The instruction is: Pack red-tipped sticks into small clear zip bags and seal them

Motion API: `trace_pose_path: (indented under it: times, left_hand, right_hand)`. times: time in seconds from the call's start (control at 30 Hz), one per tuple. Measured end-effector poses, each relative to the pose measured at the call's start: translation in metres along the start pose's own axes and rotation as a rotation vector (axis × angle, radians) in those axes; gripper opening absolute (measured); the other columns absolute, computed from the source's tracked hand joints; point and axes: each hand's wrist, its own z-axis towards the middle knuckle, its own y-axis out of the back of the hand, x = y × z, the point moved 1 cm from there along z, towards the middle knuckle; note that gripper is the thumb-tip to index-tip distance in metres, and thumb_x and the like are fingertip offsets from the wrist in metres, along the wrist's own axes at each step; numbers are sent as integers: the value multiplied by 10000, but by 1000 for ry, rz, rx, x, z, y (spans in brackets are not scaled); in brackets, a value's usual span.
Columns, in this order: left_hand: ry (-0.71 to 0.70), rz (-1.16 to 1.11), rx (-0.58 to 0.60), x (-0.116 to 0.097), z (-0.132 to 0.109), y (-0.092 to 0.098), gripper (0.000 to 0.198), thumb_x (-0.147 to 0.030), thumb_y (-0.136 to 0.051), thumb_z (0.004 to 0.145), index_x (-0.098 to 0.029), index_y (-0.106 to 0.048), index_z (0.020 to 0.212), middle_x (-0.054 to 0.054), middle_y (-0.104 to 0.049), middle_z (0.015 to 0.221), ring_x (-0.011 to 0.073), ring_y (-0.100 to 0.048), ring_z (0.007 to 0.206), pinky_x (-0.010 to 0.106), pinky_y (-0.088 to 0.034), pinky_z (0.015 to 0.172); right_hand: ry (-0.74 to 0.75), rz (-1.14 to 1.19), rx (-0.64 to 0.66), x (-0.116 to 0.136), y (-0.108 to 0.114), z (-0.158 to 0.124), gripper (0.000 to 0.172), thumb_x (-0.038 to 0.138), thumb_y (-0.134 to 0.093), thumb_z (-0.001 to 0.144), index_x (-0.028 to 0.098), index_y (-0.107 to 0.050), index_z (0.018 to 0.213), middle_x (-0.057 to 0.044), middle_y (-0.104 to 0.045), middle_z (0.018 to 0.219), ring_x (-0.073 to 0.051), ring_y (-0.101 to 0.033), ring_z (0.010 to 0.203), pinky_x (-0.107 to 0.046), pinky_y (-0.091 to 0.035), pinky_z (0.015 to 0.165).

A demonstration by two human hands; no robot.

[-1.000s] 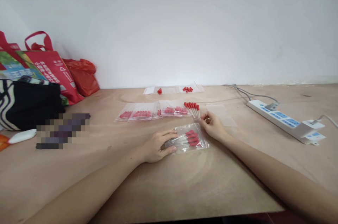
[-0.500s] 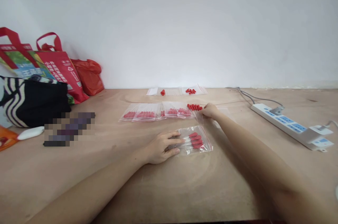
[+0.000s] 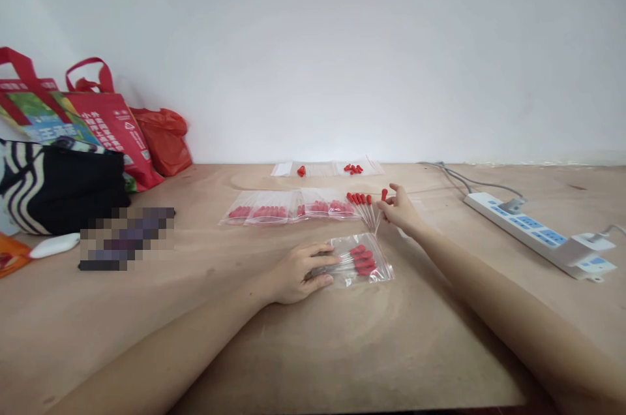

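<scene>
On the table in front of me lies a clear zip bag [image 3: 348, 275] with several red-bulbed glass droppers [image 3: 362, 258] inside. My left hand [image 3: 300, 273] is closed over the left end of this bag, thumb and fingers around the droppers' thin stems. Just beyond it, loose droppers [image 3: 359, 199] lie fanned out, red bulbs pointing away. My right hand [image 3: 398, 209] pinches a single dropper [image 3: 384, 195] between thumb and fingers, its bulb raised beside the fan. Its index finger is lifted.
A row of filled zip bags [image 3: 268, 211] lies left of the fan. Farther back, flat bags [image 3: 320, 169] bear small red bulbs. A power strip [image 3: 533, 229] with cables sits right. At left are shopping bags [image 3: 112, 121], a black bag [image 3: 78, 186] and a blurred dark object [image 3: 130, 239].
My right hand has moved slightly right and drawn one dropper away from the others. The loose droppers have spread into a fan. My left hand stays on the bag.
</scene>
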Motion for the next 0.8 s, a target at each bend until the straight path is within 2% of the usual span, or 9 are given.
trace_pose_path:
  times: [0.07,0.23,0.4,0.67,0.8]
  left_hand:
    - [1,-4,0,0,0,0,350,-307,-493,831,-249,-513,1176,70,-448,1287,227,-413,1187,403,-343,988]
    - [22,-2,7,0,0,0,352,-298,-489,832,-242,-512,1179,73,-442,1291,232,-411,1188,407,-341,989]
    - [17,3,14,0,0,0,364,-300,-487,832,-229,-505,1189,82,-441,1291,231,-414,1186,401,-343,989]
    - [6,5,1,0,1,1,360,-295,-489,832,-243,-502,1188,72,-444,1289,232,-418,1182,405,-351,983]
    - [-6,-1,-3,0,1,1,352,-292,-495,830,-238,-511,1177,74,-455,1279,232,-423,1178,407,-354,980]
  right_hand:
    - [63,132,36,-5,4,-18,676,269,-548,675,168,-239,1268,84,-461,583,-85,-449,383,-208,-376,378]
    - [24,283,-38,-13,9,-45,550,293,-546,672,199,-320,1164,95,-436,557,-90,-464,385,-207,-387,355]
    - [-28,345,-61,-12,4,-47,434,268,-554,656,216,-376,1048,93,-432,523,-102,-481,396,-223,-423,369]
    - [29,384,63,-10,1,-54,467,318,-581,619,208,-403,1036,114,-401,497,-75,-431,367,-178,-341,325]
    - [41,395,95,-9,-3,-57,497,349,-598,615,205,-396,1046,118,-401,498,-76,-444,375,-177,-351,332]
